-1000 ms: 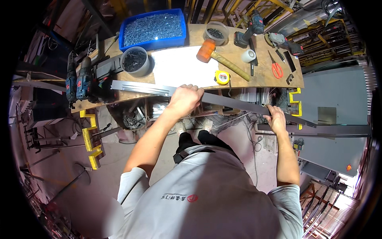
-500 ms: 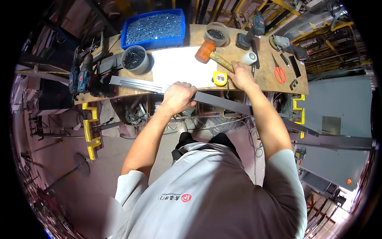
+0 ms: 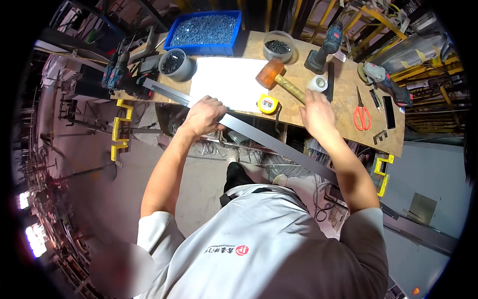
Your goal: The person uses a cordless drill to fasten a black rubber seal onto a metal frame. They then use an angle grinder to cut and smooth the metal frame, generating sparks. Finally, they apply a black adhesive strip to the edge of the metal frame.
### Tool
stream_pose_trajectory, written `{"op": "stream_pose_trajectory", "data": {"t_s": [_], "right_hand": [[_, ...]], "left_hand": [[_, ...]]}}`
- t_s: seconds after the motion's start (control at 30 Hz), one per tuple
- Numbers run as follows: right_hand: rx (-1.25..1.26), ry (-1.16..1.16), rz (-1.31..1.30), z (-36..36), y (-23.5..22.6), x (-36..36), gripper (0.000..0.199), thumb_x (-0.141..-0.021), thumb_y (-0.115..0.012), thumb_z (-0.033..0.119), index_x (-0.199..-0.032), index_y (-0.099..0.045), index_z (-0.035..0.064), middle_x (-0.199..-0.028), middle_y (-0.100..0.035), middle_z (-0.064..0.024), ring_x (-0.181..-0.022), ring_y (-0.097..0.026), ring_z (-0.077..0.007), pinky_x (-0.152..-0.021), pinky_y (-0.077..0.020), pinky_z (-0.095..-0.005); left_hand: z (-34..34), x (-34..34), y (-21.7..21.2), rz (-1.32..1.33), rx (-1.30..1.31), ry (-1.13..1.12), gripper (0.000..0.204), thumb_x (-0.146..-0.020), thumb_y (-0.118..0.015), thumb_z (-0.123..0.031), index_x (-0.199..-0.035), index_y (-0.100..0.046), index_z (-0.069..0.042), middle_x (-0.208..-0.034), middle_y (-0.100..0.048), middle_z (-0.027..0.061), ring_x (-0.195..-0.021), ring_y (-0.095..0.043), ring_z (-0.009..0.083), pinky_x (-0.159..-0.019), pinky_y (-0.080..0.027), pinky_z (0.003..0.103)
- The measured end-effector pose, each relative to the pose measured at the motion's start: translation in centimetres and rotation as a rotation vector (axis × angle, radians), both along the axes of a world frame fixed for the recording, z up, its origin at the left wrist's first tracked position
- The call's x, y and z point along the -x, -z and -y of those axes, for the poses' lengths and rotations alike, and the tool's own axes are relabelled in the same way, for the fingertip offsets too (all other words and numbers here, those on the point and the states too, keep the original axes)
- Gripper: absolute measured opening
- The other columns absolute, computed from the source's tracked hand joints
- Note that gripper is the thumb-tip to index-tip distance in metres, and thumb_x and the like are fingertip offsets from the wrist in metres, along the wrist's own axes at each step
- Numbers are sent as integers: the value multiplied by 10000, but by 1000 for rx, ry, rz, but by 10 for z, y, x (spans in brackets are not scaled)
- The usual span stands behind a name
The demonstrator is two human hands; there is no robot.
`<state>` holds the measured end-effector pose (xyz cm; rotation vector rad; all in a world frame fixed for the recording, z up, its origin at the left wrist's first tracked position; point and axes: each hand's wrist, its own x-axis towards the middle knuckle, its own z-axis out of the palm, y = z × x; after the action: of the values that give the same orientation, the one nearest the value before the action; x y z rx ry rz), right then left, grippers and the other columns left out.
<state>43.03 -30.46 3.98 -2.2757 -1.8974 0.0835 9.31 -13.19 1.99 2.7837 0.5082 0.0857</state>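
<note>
My left hand (image 3: 203, 116) is closed around a long grey metal profile (image 3: 264, 140). The profile slants from the bench's left front edge down to the right and passes beneath my right forearm. My right hand (image 3: 318, 113) is closed at the handle end of a mallet (image 3: 289, 88), its fingers partly hidden. The mallet's orange head (image 3: 269, 73) rests by the right edge of a white sheet (image 3: 226, 82). A yellow tape measure (image 3: 268, 103) lies just below the mallet, and a white roll (image 3: 317, 83) stands close to my right fingers.
Along the back of the bench (image 3: 343, 117) are a blue bin of screws (image 3: 201, 50) and two tubs, one left (image 3: 183, 70), one right (image 3: 286, 55). Drills stand left (image 3: 117, 72) and right (image 3: 323, 47). Red-handled scissors (image 3: 362, 118) and an angle grinder (image 3: 383, 82) lie rightward.
My view has turned, so the bench appears tilted down to the right. The profile slants more steeply, with my left hand still around it. My right hand stays at the mallet's handle end.
</note>
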Motion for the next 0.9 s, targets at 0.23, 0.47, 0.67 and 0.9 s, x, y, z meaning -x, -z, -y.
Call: {"op": "stream_pose_trajectory", "data": {"t_s": [0.23, 0.47, 0.67, 0.9], "right_hand": [[163, -27, -444, 141, -28, 5, 757, -778, -889, 302, -1383, -576, -28, -1311, -648, -253, -1219, -607, -434, -1032, -498, -503], [237, 202, -200, 197, 10, 17, 686, -707, -895, 168, -1297, -602, -22, -1280, -654, -230, -1166, -607, -436, -1008, -462, -528], [330, 294, -118, 185, 16, 25, 495, -699, -786, 0, -1173, -641, 7, -1175, -666, -213, -1145, -601, -443, -997, -468, -498], [384, 331, -122, 176, 11, 30, 452, -687, -751, 3, -1124, -638, 1, -1112, -635, -216, -1115, -580, -426, -984, -459, -485]], "left_hand": [[-3, -4, 0, 22, -11, 23, 402, -614, -852, -279, -830, -569, -92, -848, -606, 65, -883, -610, 303, -855, -487, 419], [-3, -6, 0, 53, 32, 12, 473, -540, -894, -299, -840, -589, -95, -849, -598, 61, -849, -610, 286, -762, -483, 418], [-12, -9, 8, 63, 13, 78, 271, -669, -795, -244, -800, -615, -91, -810, -622, 58, -837, -639, 242, -741, -505, 371], [-17, -1, 20, 74, -10, 99, 171, -732, -722, -199, -798, -611, -87, -781, -601, 59, -818, -646, 244, -699, -511, 364]]}}
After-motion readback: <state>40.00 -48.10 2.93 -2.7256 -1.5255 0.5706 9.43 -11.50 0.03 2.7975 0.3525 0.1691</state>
